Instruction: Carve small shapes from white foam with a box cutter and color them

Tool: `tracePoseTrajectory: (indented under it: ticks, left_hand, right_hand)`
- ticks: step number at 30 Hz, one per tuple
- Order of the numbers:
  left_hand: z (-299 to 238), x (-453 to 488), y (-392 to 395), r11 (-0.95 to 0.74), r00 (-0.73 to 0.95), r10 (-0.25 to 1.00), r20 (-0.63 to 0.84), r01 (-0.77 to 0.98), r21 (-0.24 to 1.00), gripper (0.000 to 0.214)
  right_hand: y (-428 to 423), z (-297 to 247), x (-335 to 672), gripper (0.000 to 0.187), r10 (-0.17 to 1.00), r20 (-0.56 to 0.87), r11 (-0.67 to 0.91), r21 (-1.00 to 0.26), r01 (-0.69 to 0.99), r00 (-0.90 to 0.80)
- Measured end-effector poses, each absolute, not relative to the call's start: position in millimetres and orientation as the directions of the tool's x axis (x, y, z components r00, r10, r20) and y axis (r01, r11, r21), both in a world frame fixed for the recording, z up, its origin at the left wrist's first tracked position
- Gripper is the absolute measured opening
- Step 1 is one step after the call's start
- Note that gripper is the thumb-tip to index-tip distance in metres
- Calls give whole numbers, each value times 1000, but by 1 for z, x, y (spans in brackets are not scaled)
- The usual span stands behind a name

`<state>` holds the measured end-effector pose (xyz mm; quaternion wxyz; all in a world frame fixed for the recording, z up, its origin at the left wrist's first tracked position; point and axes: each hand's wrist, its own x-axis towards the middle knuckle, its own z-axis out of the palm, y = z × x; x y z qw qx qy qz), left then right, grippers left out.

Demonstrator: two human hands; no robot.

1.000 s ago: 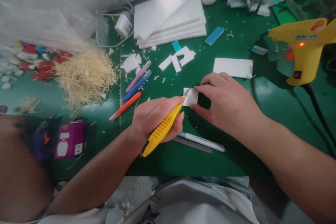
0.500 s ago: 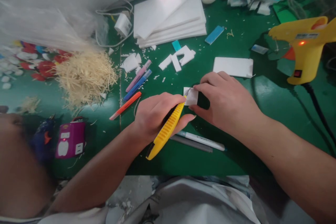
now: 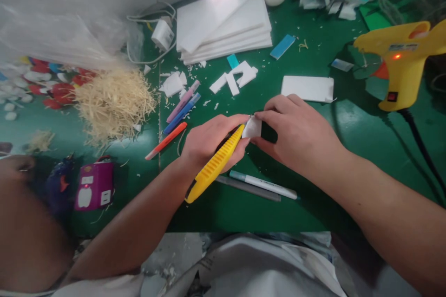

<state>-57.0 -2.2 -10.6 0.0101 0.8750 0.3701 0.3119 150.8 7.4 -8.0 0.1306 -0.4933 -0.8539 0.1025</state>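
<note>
My left hand [image 3: 207, 141] is closed around a yellow box cutter [image 3: 216, 164], which slants with its butt end toward me. Its index finger and thumb reach the left side of a small white foam piece [image 3: 252, 128]. The cutter's tip lies beside this piece; the blade is hardly visible. From the right, my right hand [image 3: 296, 127] pinches the piece's other side between fingers and thumb. Below the hands lie a white marker [image 3: 268, 185] with a teal end and a grey stick [image 3: 251, 189].
A white slab [image 3: 307, 88] and a yellow glue gun [image 3: 400, 65] are on the right. Foam sheets [image 3: 223, 23] are stacked behind foam scraps [image 3: 235, 76]. Leftward are several pens [image 3: 183, 113], straw shreds [image 3: 114, 102] and a purple box [image 3: 94, 185]. Another person's arm [image 3: 28, 227] is far left.
My left hand has come up to the foam piece, its fingers now touching it. The piece looks tilted up rather than flat. The cutter has shifted slightly left, and my right hand stays nearly still.
</note>
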Motion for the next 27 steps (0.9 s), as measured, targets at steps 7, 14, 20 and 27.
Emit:
tracePoseTrajectory:
  ticks: [7,14,20,27]
  left_hand:
    - [-8,-54,-6,-667,519,696,496,723,180,16]
    - [-4,-54,-6,-681,558,682,472,721,131,17]
    - [-1,-55,-7,-712,595,650,473,695,104,16]
    - [3,-58,-7,-727,631,646,431,680,95,17]
  right_hand:
    - [6,-8,147,22,887,110,461,-274,844,-448]
    - [4,-5,145,22,900,77,434,-269,860,-430]
    - [6,-2,144,23,905,30,415,-283,865,-424]
    - [3,-6,145,22,902,68,427,-290,857,-426]
